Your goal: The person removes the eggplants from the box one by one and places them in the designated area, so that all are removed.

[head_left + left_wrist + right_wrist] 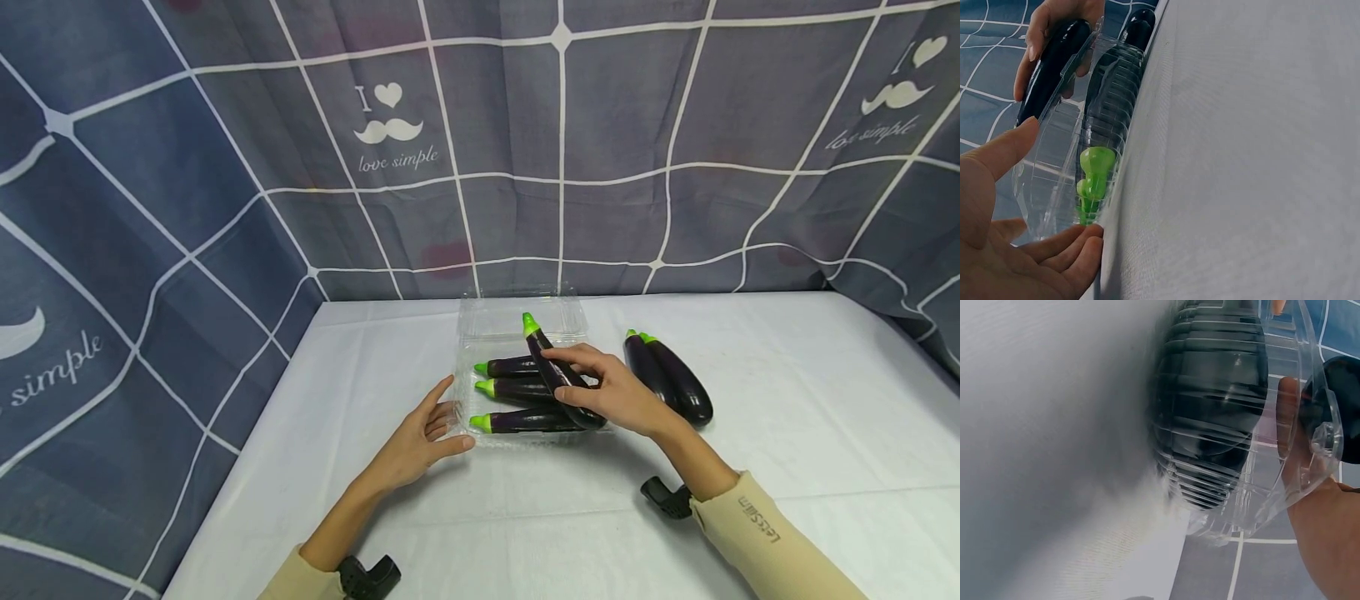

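My right hand grips a dark purple eggplant with a green stem, tilted above a clear plastic clamshell container. Inside the container lie several eggplants, stems toward the left; the hand and the held eggplant partly hide them. My left hand is at the container's left end, fingers extended and thumb spread. In the left wrist view its fingertips sit by the container's lower edge, near the green stems. The right wrist view shows an eggplant through the ribbed plastic wall.
Two more eggplants lie side by side on the white tablecloth, right of the container. The container's lid is folded back toward the grey checked curtain behind the table.
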`<state>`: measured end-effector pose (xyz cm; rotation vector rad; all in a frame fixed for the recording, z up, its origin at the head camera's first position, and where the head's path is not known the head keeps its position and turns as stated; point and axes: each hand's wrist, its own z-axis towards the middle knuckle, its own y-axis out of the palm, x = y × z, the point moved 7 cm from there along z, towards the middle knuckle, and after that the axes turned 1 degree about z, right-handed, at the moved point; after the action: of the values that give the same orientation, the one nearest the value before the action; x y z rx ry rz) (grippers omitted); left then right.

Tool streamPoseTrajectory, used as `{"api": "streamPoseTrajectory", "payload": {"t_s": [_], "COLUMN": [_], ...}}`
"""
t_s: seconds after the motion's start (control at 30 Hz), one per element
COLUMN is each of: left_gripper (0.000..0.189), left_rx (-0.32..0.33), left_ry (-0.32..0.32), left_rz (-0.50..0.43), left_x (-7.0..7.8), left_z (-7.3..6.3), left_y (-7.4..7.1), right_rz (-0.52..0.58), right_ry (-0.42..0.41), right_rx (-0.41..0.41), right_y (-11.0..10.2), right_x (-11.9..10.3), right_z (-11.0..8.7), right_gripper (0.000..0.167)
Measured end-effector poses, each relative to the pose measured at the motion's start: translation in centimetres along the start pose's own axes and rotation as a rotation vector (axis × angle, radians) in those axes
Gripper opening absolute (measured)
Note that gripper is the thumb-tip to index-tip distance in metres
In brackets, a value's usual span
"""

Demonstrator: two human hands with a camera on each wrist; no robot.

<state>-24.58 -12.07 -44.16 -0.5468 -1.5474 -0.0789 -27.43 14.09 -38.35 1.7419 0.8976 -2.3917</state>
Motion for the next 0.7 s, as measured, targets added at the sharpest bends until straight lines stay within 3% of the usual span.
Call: {"api": "streamPoseTrajectory", "payload": {"t_s": [0.27,0.7], "left_gripper": [0.097,0.097], "left_rx": [0.0,-0.002], "left_ry": [-0.01,-0.015], "left_rz": [0.001,0.003], "left_x": [0.0,0.1], "left_z": [0.0,0.0], "left_y": [-0.1,-0.1], "right_rz": [-0.004,-0.003], "right_ry": [0.019,0.039], "right_rx": [0.013,0.106], "right_y": [-0.1,-1.3], "right_x": [0.4,0.2], "right_z": [-0.3,-1.2], "right_gripper": [0.052,0.053]}}
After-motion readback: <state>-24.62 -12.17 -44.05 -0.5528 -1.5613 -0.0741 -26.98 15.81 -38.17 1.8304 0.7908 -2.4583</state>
